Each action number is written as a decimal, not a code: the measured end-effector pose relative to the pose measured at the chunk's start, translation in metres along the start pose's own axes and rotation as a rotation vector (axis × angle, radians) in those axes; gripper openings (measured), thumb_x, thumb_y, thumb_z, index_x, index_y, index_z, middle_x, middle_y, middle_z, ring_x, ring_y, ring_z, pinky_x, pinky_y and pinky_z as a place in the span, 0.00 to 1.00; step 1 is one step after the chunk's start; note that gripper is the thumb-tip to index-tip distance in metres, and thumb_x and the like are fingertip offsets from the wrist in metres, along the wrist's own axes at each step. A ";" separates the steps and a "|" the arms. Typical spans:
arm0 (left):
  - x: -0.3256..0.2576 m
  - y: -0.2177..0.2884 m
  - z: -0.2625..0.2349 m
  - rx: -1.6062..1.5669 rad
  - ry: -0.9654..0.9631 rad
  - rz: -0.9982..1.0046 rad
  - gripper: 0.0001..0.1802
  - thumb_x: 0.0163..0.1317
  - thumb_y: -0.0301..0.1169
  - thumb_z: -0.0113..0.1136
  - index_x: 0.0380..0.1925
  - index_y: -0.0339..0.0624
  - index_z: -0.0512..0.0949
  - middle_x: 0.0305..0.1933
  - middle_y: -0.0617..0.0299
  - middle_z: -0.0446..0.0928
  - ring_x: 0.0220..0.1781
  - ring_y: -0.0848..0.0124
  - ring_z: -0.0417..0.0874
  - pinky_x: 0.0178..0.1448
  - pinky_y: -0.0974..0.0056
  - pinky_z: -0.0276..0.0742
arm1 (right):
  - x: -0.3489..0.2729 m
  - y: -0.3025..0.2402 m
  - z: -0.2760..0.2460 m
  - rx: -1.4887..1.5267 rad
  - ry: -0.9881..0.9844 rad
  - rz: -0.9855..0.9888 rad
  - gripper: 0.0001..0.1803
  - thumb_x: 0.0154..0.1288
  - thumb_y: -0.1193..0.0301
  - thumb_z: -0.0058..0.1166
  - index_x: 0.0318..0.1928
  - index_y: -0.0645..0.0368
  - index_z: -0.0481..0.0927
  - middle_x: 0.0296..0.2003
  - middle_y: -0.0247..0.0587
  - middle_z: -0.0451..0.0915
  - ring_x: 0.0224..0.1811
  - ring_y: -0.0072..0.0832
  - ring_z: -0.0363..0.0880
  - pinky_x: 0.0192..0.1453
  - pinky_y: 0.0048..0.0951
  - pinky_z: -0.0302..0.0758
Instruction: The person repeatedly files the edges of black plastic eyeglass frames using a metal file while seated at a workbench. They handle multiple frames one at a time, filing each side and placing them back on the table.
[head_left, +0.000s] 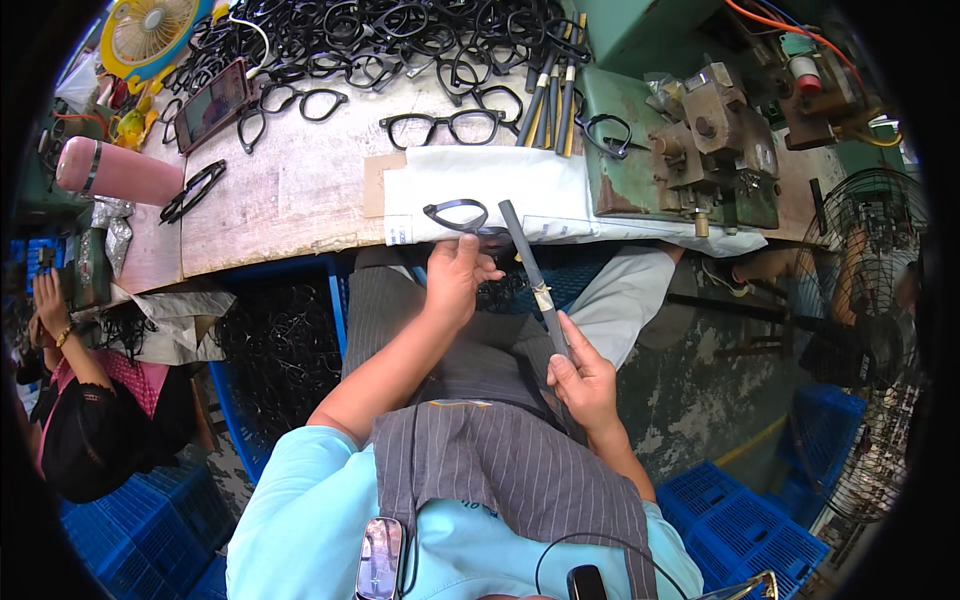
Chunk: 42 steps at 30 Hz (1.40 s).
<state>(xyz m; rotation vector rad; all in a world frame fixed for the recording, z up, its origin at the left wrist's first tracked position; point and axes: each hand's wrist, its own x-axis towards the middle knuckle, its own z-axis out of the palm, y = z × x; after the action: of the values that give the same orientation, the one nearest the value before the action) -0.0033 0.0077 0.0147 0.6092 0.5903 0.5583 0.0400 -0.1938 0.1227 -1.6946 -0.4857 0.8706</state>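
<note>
My left hand (pixel 458 275) grips a black eyeglass frame (pixel 456 214) at the table's front edge, over a white cloth (pixel 520 190). My right hand (pixel 580 375) holds the lower end of a long dark file (pixel 530 270), whose upper end lies against the frame. Both hands are above my lap, which a striped grey apron covers.
A heap of black eyeglass frames (pixel 400 40) covers the back of the wooden table (pixel 290 190), with one pair (pixel 443 127) lying apart. More files (pixel 552 95), a green metal machine (pixel 700 150), a pink bottle (pixel 115 172), a phone (pixel 212 102), a yellow fan (pixel 148 32). Blue crates of frames stand below; another person (pixel 90 400) sits at left.
</note>
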 end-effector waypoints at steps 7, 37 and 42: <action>0.000 -0.002 0.008 0.036 0.062 0.042 0.16 0.66 0.40 0.59 0.44 0.40 0.71 0.37 0.64 0.75 0.33 0.76 0.78 0.44 0.63 0.84 | 0.006 -0.010 0.003 -0.515 0.134 -0.238 0.27 0.64 0.80 0.53 0.64 0.57 0.71 0.24 0.41 0.75 0.21 0.25 0.72 0.28 0.25 0.71; 0.003 -0.015 0.016 0.100 0.166 0.196 0.20 0.66 0.40 0.59 0.47 0.38 0.68 0.46 0.60 0.76 0.42 0.70 0.80 0.52 0.58 0.82 | 0.020 -0.019 0.015 -0.724 0.052 -0.420 0.31 0.60 0.82 0.52 0.65 0.55 0.70 0.19 0.48 0.68 0.19 0.45 0.73 0.25 0.42 0.71; -0.001 -0.016 0.020 0.095 0.162 0.201 0.22 0.66 0.41 0.58 0.51 0.39 0.64 0.49 0.60 0.73 0.48 0.68 0.79 0.56 0.52 0.81 | -0.004 -0.045 0.003 -0.687 0.027 -0.392 0.32 0.59 0.83 0.53 0.65 0.54 0.70 0.19 0.48 0.69 0.19 0.46 0.73 0.27 0.43 0.72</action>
<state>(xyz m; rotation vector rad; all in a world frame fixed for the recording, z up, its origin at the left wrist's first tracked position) 0.0138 -0.0110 0.0177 0.7223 0.7155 0.7764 0.0405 -0.1813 0.1658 -2.1107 -1.1496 0.4047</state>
